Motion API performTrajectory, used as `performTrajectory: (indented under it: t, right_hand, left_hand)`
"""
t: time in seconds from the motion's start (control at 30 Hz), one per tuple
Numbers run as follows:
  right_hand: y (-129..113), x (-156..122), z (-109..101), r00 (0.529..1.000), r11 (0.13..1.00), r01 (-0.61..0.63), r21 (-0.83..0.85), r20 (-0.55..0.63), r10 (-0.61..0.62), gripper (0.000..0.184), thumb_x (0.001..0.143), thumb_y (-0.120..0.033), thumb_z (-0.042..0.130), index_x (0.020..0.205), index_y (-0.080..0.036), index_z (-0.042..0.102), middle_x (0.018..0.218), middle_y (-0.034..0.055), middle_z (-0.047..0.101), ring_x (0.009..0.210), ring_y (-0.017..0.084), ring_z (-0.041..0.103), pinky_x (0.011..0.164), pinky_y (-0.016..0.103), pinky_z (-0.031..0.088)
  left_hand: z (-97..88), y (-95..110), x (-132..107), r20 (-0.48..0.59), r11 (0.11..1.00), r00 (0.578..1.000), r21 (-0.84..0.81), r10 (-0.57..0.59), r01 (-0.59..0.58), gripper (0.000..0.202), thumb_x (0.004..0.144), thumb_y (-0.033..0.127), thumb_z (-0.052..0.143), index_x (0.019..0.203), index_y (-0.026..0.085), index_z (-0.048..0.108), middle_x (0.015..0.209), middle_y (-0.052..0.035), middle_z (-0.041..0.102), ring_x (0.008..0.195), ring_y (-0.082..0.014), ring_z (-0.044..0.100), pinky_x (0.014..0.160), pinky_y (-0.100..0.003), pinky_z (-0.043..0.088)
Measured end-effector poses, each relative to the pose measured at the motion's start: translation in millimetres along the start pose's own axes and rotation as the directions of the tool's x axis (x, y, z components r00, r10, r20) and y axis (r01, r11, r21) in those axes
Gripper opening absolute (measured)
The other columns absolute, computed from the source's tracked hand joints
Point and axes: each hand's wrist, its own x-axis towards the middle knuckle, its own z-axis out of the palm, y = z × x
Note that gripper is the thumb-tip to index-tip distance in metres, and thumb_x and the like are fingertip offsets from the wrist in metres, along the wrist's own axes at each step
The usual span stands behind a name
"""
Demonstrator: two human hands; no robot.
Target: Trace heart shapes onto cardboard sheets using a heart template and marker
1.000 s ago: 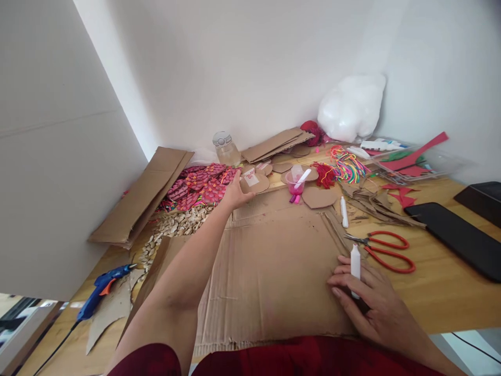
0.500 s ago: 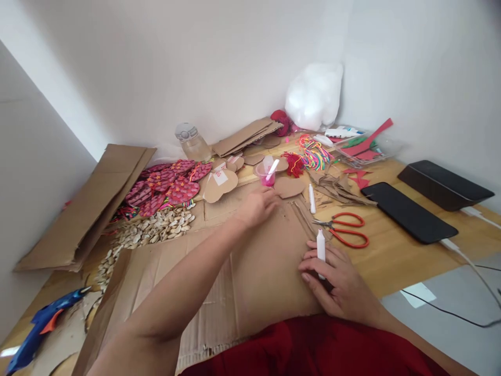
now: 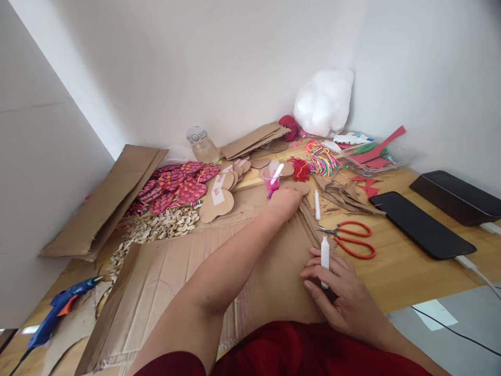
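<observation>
My left hand reaches over the cardboard sheet, its back towards me. It lies at the near edge of a rounded cardboard cutout; its fingertips are hidden. My right hand rests on the right side of the sheet, holding a white marker upright between its fingers. Just beyond my left hand stands a clear cup with pink contents and a white stick. Heart-shaped cardboard cutouts with labels lie to its left. Orange-handled scissors and a second white marker lie near my right hand.
Pumpkin seeds, patterned pink pieces and folded cardboard are on the left, with a blue glue gun nearer. A phone, black stand and cables occupy the right. Coloured yarn and stuffing stand behind.
My left hand has moved right, from in front of the cup to the rounded cutout. The front heart cutout lies nearer me. My right hand still holds the marker; the view has shifted slightly.
</observation>
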Motion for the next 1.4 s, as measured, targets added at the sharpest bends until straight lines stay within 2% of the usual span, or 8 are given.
performTrajectory:
  t: [0.13,0.3,0.43,0.57,0.77,1.0,1.27,1.4]
  right_hand:
    - [-2,1,0,1.0,1.0,-0.007,-0.001,0.003,0.007,0.015,0.095,-0.019,0.062,0.107,-0.028,0.064,0.107,0.0069,0.073,0.125,0.031,0.063,0.102,0.051,0.049]
    - [-4,3,-3,1.0,1.0,-0.019,0.007,-0.013,0.019,0.014,0.094,-0.019,0.06,0.105,-0.026,0.065,0.105,0.0076,0.074,0.121,0.031,0.065,0.099,0.049,0.051]
    - [-6,3,-3,0.999,0.999,-0.031,0.016,-0.009,0.031,0.014,0.094,-0.018,0.061,0.105,-0.026,0.066,0.105,0.0076,0.073,0.121,0.031,0.066,0.101,0.05,0.05]
    - [-6,3,-3,0.999,0.999,-0.033,0.027,-0.017,0.034,0.014,0.094,-0.018,0.062,0.105,-0.025,0.066,0.105,0.008,0.073,0.125,0.03,0.065,0.104,0.049,0.05]
    - [-8,7,-13,0.994,0.99,-0.111,0.084,-0.013,0.113,0.012,0.097,-0.022,0.061,0.105,-0.027,0.068,0.107,0.006,0.075,0.123,0.027,0.067,0.104,0.045,0.052]
    - [-16,44,-26,0.987,0.983,-0.157,0.096,-0.004,0.158,0.018,0.099,-0.025,0.059,0.116,-0.026,0.064,0.123,0.0073,0.073,0.121,0.026,0.068,0.103,0.042,0.053]
    - [6,103,11,0.97,0.985,-0.145,-0.09,0.185,0.159,0.065,0.081,-0.042,0.084,0.133,-0.019,0.054,0.142,0.0209,0.058,0.137,0.039,0.052,0.114,0.059,0.043]
    - [14,110,21,0.958,0.975,-0.145,-0.167,0.223,0.18,0.051,0.083,-0.04,0.082,0.12,-0.017,0.056,0.126,0.019,0.065,0.127,0.039,0.056,0.111,0.058,0.043]
  left_hand:
    - [-20.6,8,-16,-0.04,0.997,0.998,0.068,0.049,-0.046,0.03,0.104,0.01,0.041,0.115,0.009,0.069,0.113,-0.0195,0.071,0.11,-0.0294,0.068,0.087,-0.038,0.057]
    - [-41.5,7,-76,-0.107,0.985,0.984,0.106,0.145,-0.134,0.036,0.107,0.014,0.034,0.129,0.014,0.063,0.123,-0.0159,0.069,0.114,-0.0249,0.065,0.092,-0.036,0.057]
    - [-23.4,4,-132,-0.183,0.977,0.966,0.148,0.181,-0.154,0.035,0.107,0.019,0.038,0.132,0.017,0.063,0.117,-0.0129,0.074,0.109,-0.0261,0.068,0.082,-0.034,0.059]
    - [-1.6,-1,-161,-0.323,0.974,0.941,-0.159,0.101,-0.16,0.028,0.106,0.035,0.052,0.125,0.021,0.067,0.12,-0.0086,0.076,0.108,-0.0228,0.07,0.096,-0.037,0.06]
    - [-6.8,-39,-160,-0.242,0.739,0.884,-0.656,-0.4,0.154,0.038,0.101,0.028,0.054,0.137,0.018,0.061,0.123,-0.0118,0.074,0.103,-0.0199,0.072,0.085,-0.034,0.062]
    - [13.1,-43,-147,-0.15,0.703,0.925,-0.695,-0.348,0.152,0.056,0.092,0.018,0.058,0.148,0.017,0.052,0.133,-0.0151,0.067,0.112,-0.0225,0.068,0.098,-0.042,0.059]
    - [34.1,-34,-151,-0.276,0.66,0.872,-0.748,-0.405,0.07,0.052,0.098,0.014,0.042,0.15,0.013,0.046,0.123,-0.0137,0.07,0.113,-0.0188,0.069,0.109,-0.041,0.054]
    - [32.6,-35,-153,-0.274,0.65,0.879,-0.758,-0.39,0.052,0.052,0.1,0.015,0.042,0.151,0.015,0.045,0.121,-0.0123,0.071,0.11,-0.0181,0.07,0.106,-0.04,0.056]
